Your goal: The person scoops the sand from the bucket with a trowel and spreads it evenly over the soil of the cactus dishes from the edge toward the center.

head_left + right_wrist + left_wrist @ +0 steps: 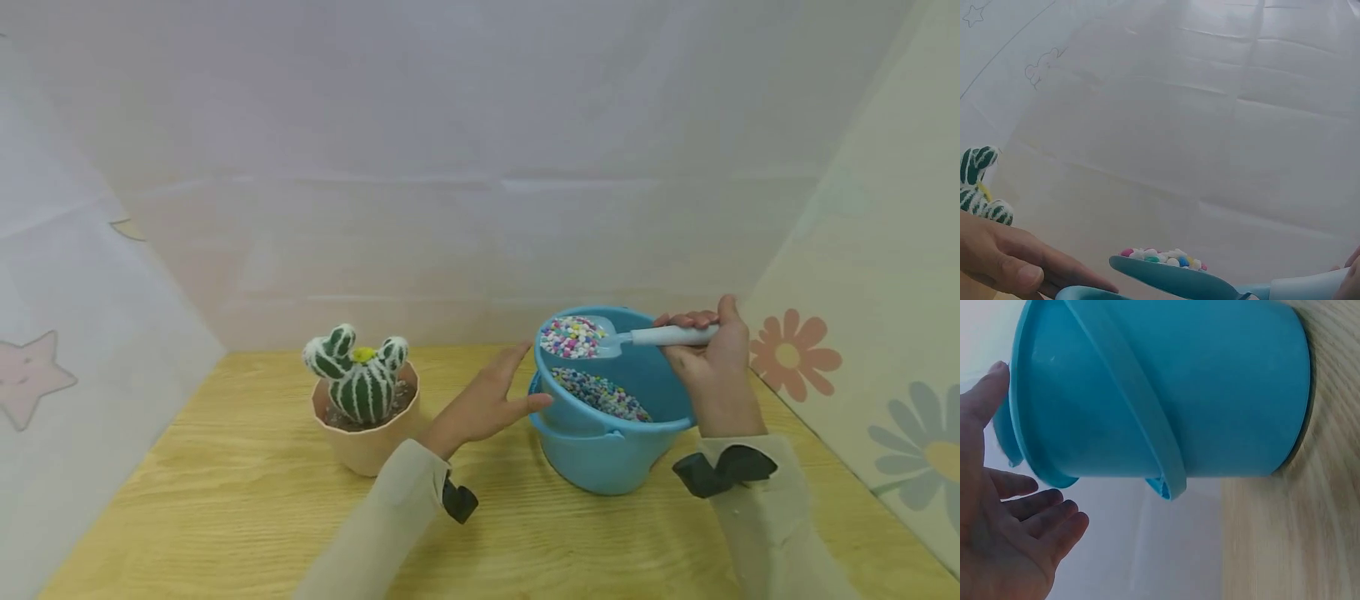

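My right hand grips the white handle of a small shovel. Its blue blade bears a heap of multicoloured pebbles over the bucket's left rim. The light blue bucket stands on the table, with more small coloured pebbles inside. At the bucket's left side is my left hand, its fingers extended and thumb near the rim; whether it touches is unclear. The left wrist view shows the bucket's side and its lowered carrying handle. In the right wrist view the loaded blade looks nearly level.
A knitted green and white cactus with a yellow flower sits in a peach pot left of my left hand. The wooden table meets a pale sheet behind. A flower-printed wall borders the right.
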The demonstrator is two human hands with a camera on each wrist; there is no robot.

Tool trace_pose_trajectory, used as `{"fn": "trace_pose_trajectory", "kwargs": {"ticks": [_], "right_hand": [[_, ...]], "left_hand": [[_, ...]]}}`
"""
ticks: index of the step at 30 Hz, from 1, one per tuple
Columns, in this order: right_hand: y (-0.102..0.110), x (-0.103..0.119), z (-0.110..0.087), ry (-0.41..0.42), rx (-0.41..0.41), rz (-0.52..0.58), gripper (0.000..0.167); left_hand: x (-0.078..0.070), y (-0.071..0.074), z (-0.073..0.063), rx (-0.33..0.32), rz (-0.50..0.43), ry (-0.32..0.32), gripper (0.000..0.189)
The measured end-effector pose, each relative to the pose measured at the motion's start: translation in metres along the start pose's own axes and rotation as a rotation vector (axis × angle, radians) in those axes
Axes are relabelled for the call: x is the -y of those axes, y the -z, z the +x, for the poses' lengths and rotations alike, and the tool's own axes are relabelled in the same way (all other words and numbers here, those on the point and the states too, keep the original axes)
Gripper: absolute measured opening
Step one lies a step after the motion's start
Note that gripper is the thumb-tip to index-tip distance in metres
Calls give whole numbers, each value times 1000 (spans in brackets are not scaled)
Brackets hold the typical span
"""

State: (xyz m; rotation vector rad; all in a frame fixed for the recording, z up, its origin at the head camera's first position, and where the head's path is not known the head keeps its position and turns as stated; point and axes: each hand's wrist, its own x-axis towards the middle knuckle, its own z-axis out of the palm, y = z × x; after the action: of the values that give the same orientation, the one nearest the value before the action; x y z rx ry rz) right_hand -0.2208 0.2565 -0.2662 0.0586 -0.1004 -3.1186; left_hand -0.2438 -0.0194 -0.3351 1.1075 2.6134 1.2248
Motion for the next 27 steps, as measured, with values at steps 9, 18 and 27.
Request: {"fn": "trace_pose_trajectory", "kwargs": {"ticks": [9, 18, 27], "right_hand": [[1, -6, 2, -5, -13, -14, 56], [-1, -11, 7, -1, -22, -34, 56], [3, -12, 11, -13, -3, -33, 56]], "left_hand": [[-8, -14, 3, -51, -29, 11, 86], [-7, -14, 4, -86, -31, -28, 87], [-11, -17, 8, -116, 13, -40, 86]]}}
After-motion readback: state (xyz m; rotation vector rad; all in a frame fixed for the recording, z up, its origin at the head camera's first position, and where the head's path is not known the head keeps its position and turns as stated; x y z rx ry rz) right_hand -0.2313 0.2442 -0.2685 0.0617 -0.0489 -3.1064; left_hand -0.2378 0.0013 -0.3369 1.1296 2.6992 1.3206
